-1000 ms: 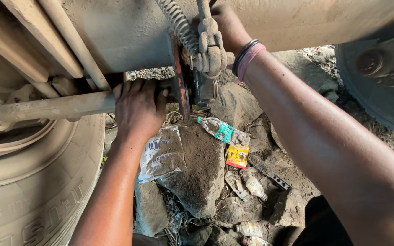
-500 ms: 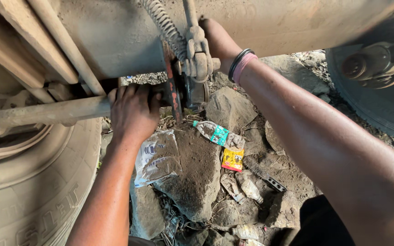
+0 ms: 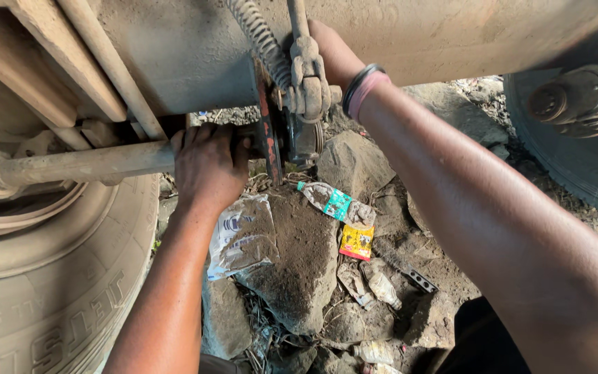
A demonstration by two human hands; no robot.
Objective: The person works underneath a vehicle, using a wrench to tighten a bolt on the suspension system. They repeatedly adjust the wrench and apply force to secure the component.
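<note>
I am under a vehicle. My left hand [image 3: 209, 166] is wrapped around a dusty horizontal metal rod [image 3: 84, 165], right where it meets a round plate [image 3: 268, 135] with a red edge. My right hand [image 3: 330, 52] reaches up behind a rusty bracket with a clevis [image 3: 308, 79] and a coiled spring [image 3: 261, 41]; its fingers are hidden behind that part, so what it holds is unclear. Dark and pink bands [image 3: 363, 86] sit on my right wrist.
A large tyre [image 3: 43, 291] fills the lower left, another tyre [image 3: 576, 159] the right. The vehicle's dirty underside [image 3: 188, 55] spans the top. Below lie rocks [image 3: 299, 263], a crushed plastic bottle [image 3: 330, 203], a yellow wrapper [image 3: 356, 242] and a crumpled bag [image 3: 242, 235].
The view has shifted a little, so the rod, bracket and litter sit slightly lower left in frame. Both hands stay at the same parts.
</note>
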